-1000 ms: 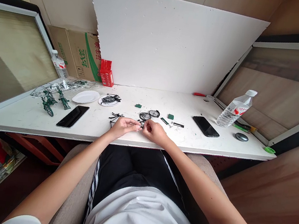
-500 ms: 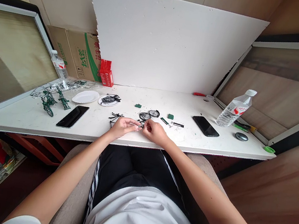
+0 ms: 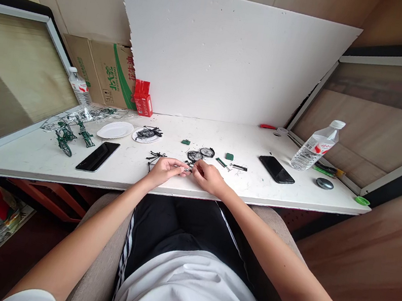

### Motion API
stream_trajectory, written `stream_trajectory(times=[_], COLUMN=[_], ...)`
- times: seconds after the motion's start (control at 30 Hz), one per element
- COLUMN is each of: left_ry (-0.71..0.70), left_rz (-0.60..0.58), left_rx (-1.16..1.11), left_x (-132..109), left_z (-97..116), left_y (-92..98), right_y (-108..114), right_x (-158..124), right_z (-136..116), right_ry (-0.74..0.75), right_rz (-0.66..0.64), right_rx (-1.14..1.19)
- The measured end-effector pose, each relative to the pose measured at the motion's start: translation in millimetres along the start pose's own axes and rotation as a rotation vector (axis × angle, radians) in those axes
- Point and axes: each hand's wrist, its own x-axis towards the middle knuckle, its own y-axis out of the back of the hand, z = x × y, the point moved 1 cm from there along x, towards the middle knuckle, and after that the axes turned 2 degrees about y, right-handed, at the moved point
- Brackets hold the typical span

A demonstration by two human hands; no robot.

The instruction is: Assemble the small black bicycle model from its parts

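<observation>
Little moved: left grip point(image 3: 163, 170) clamped on tiny part point(image 3: 186, 169), long axis indistinct; right grip point(image 3: 209, 176) unclear.

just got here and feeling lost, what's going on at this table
A person sits at a white table. The left hand holds a small part, too tiny to make out, and the right hand is pinched close beside it. Two black wheels lie just beyond the hands. A green toy bike stands off to the left, near a phone.
</observation>
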Motion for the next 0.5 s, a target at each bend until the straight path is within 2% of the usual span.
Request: stream_trajectory(times=[0.5], left_ry=[0.017], left_rz=[-0.018], left_rx=[-0.049], left_x=[3.1], left_z=[-6.3], left_y=[2.7], right_y=[2.6], right_x=[-0.1], right_z=[0.0], right_ry=[-0.010], right_rz=[-0.003], right_rx=[0.127])
